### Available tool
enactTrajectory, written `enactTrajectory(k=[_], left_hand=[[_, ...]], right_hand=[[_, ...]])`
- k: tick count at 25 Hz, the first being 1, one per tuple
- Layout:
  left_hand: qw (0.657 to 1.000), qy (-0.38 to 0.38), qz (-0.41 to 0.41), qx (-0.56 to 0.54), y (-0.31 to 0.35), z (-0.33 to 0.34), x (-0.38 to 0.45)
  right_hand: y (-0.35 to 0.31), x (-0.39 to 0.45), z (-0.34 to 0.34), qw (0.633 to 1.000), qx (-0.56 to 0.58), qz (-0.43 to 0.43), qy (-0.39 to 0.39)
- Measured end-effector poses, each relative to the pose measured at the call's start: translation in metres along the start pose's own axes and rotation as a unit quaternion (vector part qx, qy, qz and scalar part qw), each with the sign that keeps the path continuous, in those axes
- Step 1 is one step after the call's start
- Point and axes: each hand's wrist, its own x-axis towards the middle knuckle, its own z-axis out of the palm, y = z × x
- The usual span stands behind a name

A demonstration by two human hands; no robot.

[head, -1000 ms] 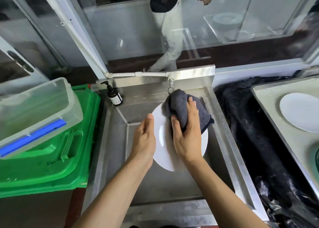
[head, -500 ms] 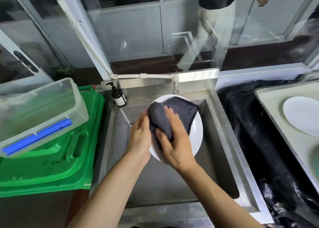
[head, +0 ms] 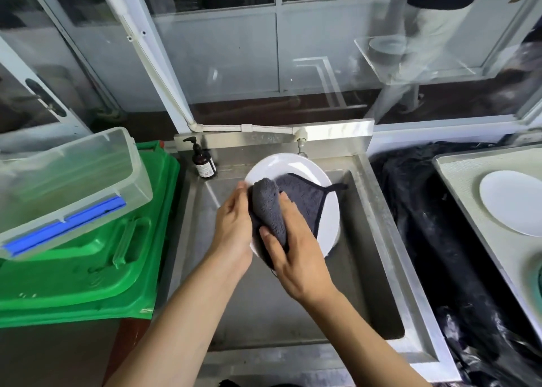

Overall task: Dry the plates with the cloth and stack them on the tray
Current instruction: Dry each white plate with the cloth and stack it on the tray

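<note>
Left hand (head: 234, 225) grips plate (head: 296, 169); right hand (head: 296, 254) pinches cloth (head: 302, 202). Tray (head: 457, 190) at frame right, nearer right hand.

Two forearms are shown entering from the lower edge, bare from elbow to wrist; no sleeve, cuff or glove is worn on either. Left hand (head: 234, 228): bare, no ring, watch, band or bracelet is seen at the wrist or fingers. Right hand (head: 296, 257): likewise bare and unadorned; short, unpainted nails are seen on the thumb and one finger. Any clothing on the upper arms or body is cut off from view.
</note>
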Motion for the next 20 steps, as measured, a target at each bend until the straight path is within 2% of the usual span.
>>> enactTrajectory(k=[2,5,7,9,11,12,15,16,20], left_hand=[[1.000,0.006,-0.003,-0.015,0.002,-0.003,0.001],[1.000,-0.002,0.001,0.017,0.003,0.000,-0.001],[1.000,-0.002,0.002,0.017,0.005,0.005,-0.003],[1.000,-0.002,-0.021,-0.004,0.009,0.005,-0.002],[1.000,0.014,-0.019,-0.014,0.013,0.000,0.001],[1.000,0.020,-0.009,-0.011,0.013,-0.002,0.004],[1.000,0.020,0.014,0.007,0.016,-0.002,0.004],[1.000,0.022,0.016,0.011,0.017,0.000,0.003],[0.999,0.044,-0.007,-0.004,0.020,0.001,0.001]], right_hand=[[0.010,0.004,-0.008,1.000,-0.011,0.017,0.018],[0.010,0.013,-0.016,0.984,0.031,0.151,0.088],[0.000,0.010,-0.008,0.990,0.048,0.115,0.059],[-0.006,-0.002,0.001,0.999,0.027,0.035,0.003],[0.005,-0.005,-0.005,1.000,-0.012,-0.001,-0.014],[0.010,-0.003,-0.010,1.000,-0.016,0.019,0.000],[0.008,0.003,-0.016,0.984,0.033,0.162,0.061],[0.002,0.003,-0.013,0.985,0.047,0.157,0.054],[-0.010,-0.019,0.002,0.999,0.025,0.020,-0.034]])
